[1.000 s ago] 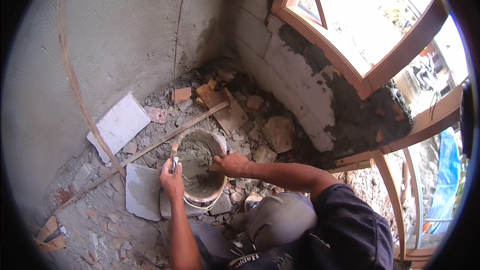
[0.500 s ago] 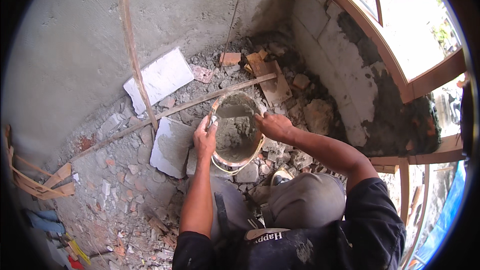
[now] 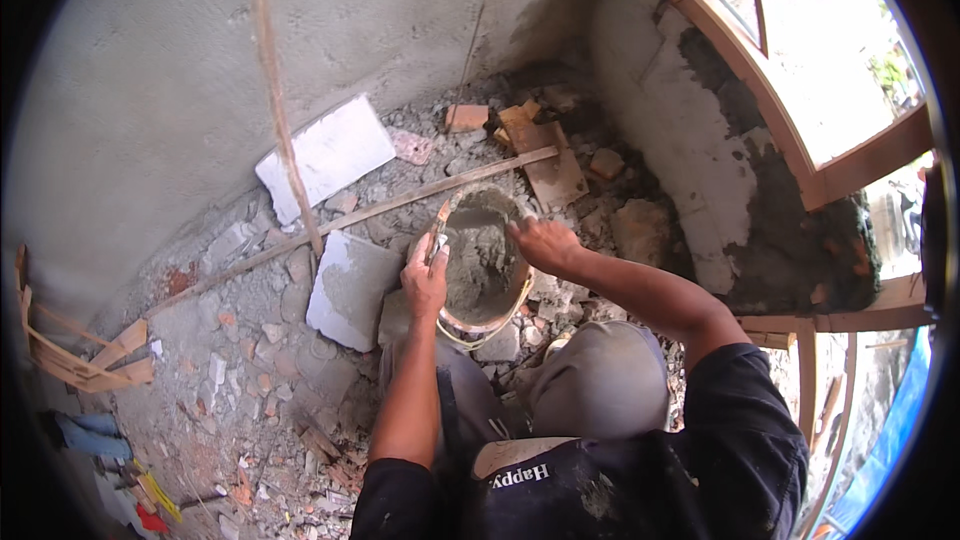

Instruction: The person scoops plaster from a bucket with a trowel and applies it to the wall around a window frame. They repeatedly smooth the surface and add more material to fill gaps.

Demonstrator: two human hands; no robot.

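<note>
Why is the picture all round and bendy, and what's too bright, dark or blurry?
Head view: fisheye distortion bows the wooden window frame and leaves black edges; head view: the window opening glares white; head view: the wall corner is dim; head view: mortar in the bucket looks slightly soft.

The floor (image 3: 200, 370) here is strewn with rubble (image 3: 275, 380). On it lie a white slab (image 3: 340, 152), a greyish slab (image 3: 352, 288) left of the bucket (image 3: 478, 327), a brick (image 3: 467, 118), and a long batten (image 3: 400, 199) whose far end overlaps a board (image 3: 557, 178). The bucket sits amid debris.
</note>
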